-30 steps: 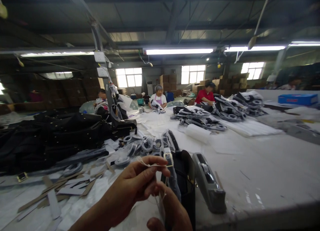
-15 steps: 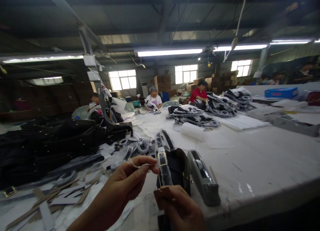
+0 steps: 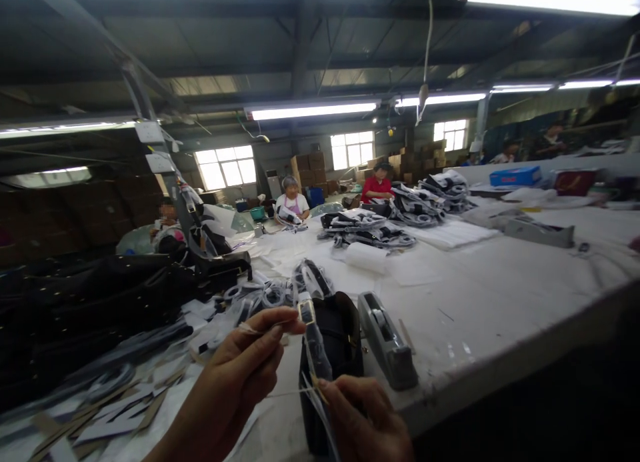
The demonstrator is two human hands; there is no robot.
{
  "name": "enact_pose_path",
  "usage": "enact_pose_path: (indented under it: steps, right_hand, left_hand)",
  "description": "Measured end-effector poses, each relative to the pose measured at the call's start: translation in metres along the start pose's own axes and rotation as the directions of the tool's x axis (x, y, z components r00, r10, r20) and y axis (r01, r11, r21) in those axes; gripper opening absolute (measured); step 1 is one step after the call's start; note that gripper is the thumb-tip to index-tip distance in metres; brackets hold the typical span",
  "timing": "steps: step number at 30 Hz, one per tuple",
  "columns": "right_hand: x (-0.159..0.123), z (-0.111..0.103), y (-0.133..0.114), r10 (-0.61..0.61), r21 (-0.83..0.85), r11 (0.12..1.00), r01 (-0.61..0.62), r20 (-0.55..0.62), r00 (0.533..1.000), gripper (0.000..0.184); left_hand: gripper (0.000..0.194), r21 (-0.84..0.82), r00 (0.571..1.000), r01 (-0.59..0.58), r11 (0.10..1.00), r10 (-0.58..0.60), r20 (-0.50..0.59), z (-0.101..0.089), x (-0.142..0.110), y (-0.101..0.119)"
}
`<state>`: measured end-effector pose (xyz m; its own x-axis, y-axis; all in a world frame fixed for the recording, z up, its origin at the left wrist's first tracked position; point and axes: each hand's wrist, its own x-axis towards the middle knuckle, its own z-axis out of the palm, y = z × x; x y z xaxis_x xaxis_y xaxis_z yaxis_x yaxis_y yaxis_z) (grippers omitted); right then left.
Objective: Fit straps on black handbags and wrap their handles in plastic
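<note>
My left hand [image 3: 245, 362] is closed in a pinch on a thin white string [image 3: 274, 325] at the level of the bag's buckle. Lower and to the right, my right hand [image 3: 363, 415] pinches a small brown tag [image 3: 318, 386], now seen nearly edge-on, with pale strings hanging below it. Behind both hands a black bag [image 3: 340, 342] stands on the table, its strap [image 3: 316, 349] wrapped in clear plastic and fitted with a gold buckle. A grey tape dispenser [image 3: 387, 345] sits just right of the bag.
Black bags [image 3: 90, 302] are heaped at the left, with cardboard and paper strips [image 3: 120, 412] in front. Wrapped straps [image 3: 270, 292] lie behind my left hand. Further back are stacked wrapped pieces [image 3: 367, 229], a white roll [image 3: 367, 257], a blue box [image 3: 515, 177] and several seated people.
The view has swung to the right, so things sit further left. The brown tag has turned from showing its face to nearly edge-on, and pale strings now show below it.
</note>
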<state>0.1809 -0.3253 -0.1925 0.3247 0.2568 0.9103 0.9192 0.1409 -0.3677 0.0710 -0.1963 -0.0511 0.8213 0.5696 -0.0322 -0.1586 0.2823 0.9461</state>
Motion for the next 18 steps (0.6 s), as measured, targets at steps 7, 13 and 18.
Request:
enact_pose_path:
  steps: [7, 13, 18]
  right_hand:
    - [-0.005, -0.018, 0.005, 0.056, 0.203, 0.976, -0.079, 0.118, 0.991, 0.036]
    - [0.011, -0.018, -0.007, 0.238, 0.423, 0.852, -0.309, 0.212, 0.948, 0.071]
    - [0.008, -0.011, -0.012, 0.467, 0.548, 0.433, -0.716, 0.543, 0.698, 0.047]
  left_hand:
    - [0.024, -0.021, 0.998, -0.040, 0.999, 0.041, 0.057, 0.017, 0.000, -0.001]
    - [0.024, 0.037, 0.993, 0.039, 0.999, -0.043, 0.108, 0.031, -0.001, -0.013]
    - [0.022, 0.032, 0.990, -0.006, 0.999, 0.002, 0.141, 0.026, 0.005, -0.025]
